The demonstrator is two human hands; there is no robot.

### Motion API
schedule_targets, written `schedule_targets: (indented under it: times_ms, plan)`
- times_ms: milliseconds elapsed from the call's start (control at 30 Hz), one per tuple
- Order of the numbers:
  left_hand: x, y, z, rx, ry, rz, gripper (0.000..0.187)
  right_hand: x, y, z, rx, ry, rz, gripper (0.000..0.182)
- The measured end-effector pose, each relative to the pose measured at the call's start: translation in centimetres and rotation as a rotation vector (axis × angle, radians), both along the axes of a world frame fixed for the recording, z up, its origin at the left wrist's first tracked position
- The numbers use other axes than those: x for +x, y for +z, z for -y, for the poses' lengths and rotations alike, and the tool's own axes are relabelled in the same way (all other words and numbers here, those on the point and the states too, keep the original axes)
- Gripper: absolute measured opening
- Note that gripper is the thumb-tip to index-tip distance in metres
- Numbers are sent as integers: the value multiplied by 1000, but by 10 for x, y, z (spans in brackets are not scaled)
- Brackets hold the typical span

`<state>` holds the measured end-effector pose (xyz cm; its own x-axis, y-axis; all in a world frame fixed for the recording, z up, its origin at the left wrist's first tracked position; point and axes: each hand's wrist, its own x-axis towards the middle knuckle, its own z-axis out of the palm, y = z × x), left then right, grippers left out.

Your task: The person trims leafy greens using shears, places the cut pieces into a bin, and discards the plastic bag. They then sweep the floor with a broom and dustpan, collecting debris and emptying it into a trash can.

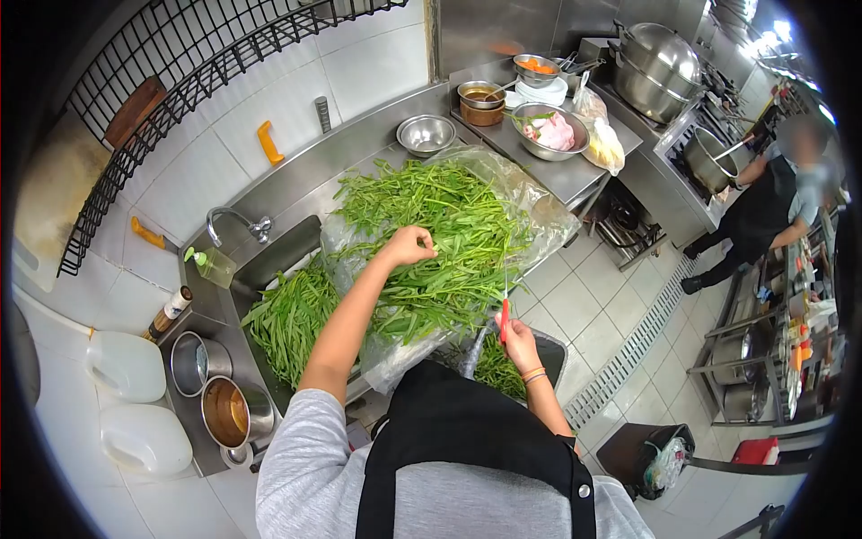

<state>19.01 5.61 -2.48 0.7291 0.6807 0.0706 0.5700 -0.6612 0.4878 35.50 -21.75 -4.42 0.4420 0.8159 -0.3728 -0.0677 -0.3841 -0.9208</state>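
Note:
A big heap of long-stemmed leafy greens, resembling water spinach, lies on a clear plastic sheet over the steel counter. Above the middle of this heap is my left hand, its fingers curled together; whatever they hold, if anything, is hidden. My right hand grips a knife by its red handle, and the thin blade points away from me at the heap's right edge. More greens fill the sink on the left. Another bunch sits low, beside my right wrist, in a dark container.
A faucet and soap bottle stand by the sink; pots are at lower left. Behind the heap are a steel bowl and a bowl of pink meat. Another person stands right, near the stove. A bin is lower right.

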Motion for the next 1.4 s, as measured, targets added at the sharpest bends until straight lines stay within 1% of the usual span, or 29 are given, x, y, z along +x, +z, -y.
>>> schedule_targets:
  times_ms: [67,100,167,200,233,300,333,367,433,500,567,600,667,700,767,800,833,867,900,967,1000,1033,1100,1133,1167,1200,1233,1300,1400]
  plan:
    - [7,11,-6,-676,-64,307,19,1,1,3,23,-10,16,44]
    - [9,32,0,-718,-44,380,16,0,5,4,42,-19,26,44]
    - [11,60,0,-500,-94,420,14,1,-2,5,33,-11,27,43]
    - [10,68,-3,-555,-107,392,14,1,-8,5,36,-5,8,43]
    - [9,81,3,-554,-96,394,14,1,-12,5,39,1,-12,42]
    - [9,101,15,-268,-142,208,17,-3,-15,3,22,20,-12,42]
    - [8,91,13,-255,-186,179,24,-5,-16,2,5,26,-12,42]
    - [4,90,14,-256,-180,181,24,-7,-16,1,4,33,-10,42]
    - [-9,88,14,-327,-281,304,28,-9,-17,1,93,92,118,38]
    - [-21,88,9,-241,-50,340,23,-10,-13,2,96,98,92,37]
    - [-30,68,0,-273,44,511,20,-11,-13,2,98,107,67,37]
    - [-30,59,-2,-271,47,513,20,-11,-17,-1,109,121,58,37]
    - [-33,36,-1,-473,225,349,16,-16,-15,-6,120,140,50,37]
    - [-32,18,-1,-394,207,301,18,-21,-8,-11,147,178,43,37]
    - [-29,-4,5,-264,278,66,22,-31,1,-23,172,218,35,37]
    - [-28,-14,4,-264,279,66,22,-35,5,-31,176,268,20,38]
    - [-27,-23,3,-313,213,-41,19,-36,8,-37,179,316,5,40]
    - [-26,-31,1,-360,147,-148,18,-34,-5,-45,128,343,31,41]
    - [-24,-34,0,-360,146,-144,18,-32,-4,-47,128,343,35,41]
    - [-22,-38,-7,-495,210,258,19,-30,-1,-50,-48,360,117,42]
    - [-23,-11,-3,-491,247,292,21,-29,-3,-46,-30,342,45,44]
    - [-25,5,1,-493,248,290,21,-29,-7,-40,-33,342,43,44]
    - [-27,25,8,323,441,258,21,-27,-16,-24,69,284,-11,41]
    - [-25,33,11,316,440,258,21,-24,-16,-18,89,270,-34,40]
    - [-21,41,14,250,335,360,21,-24,-16,-12,83,268,-32,40]
    - [-16,47,18,185,229,461,21,-24,-11,-7,63,188,-119,41]
    - [-7,49,27,18,191,447,13,-24,-8,-4,45,106,-206,42]
    - [15,50,55,128,122,261,9,-26,-11,-3,53,78,-204,42]
    - [48,9,68,243,149,115,11,-30,-13,-7,39,91,-190,42]
